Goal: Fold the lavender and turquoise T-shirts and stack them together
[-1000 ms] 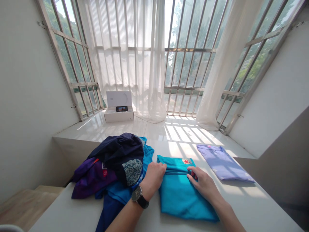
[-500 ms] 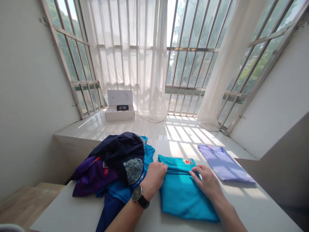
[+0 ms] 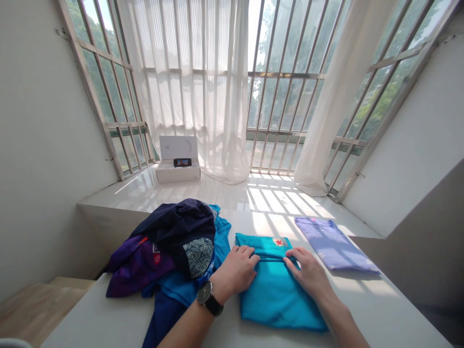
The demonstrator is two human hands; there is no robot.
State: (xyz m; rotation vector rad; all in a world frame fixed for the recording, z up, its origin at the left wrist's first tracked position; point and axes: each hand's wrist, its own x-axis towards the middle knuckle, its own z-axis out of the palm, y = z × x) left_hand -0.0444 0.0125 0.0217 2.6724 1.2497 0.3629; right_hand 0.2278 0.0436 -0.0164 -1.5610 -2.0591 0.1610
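A teal T-shirt (image 3: 279,302) lies folded in front of me, with a turned-over band at its far end and a red star print on a pale patch (image 3: 279,242). My left hand (image 3: 237,270), with a black-strapped watch on its wrist, rests on the left side of that band, its fingers slightly spread over the cloth. At the right edge of the band, my right hand (image 3: 308,270) has thumb and fingers closed on the fabric. Its fingertips sit just below the star print.
Left of the T-shirt is a heap of loose clothes (image 3: 177,222) in navy, purple and blue. A folded lavender garment (image 3: 337,244) lies to the right. Farther back, an open white box (image 3: 177,174) holds a small handheld device (image 3: 182,162) near the curtains (image 3: 228,121).
My left hand has loosened from a closed grip at the band's left edge and moved slightly right onto the cloth, fingers spreading. My right hand stays at its edge.
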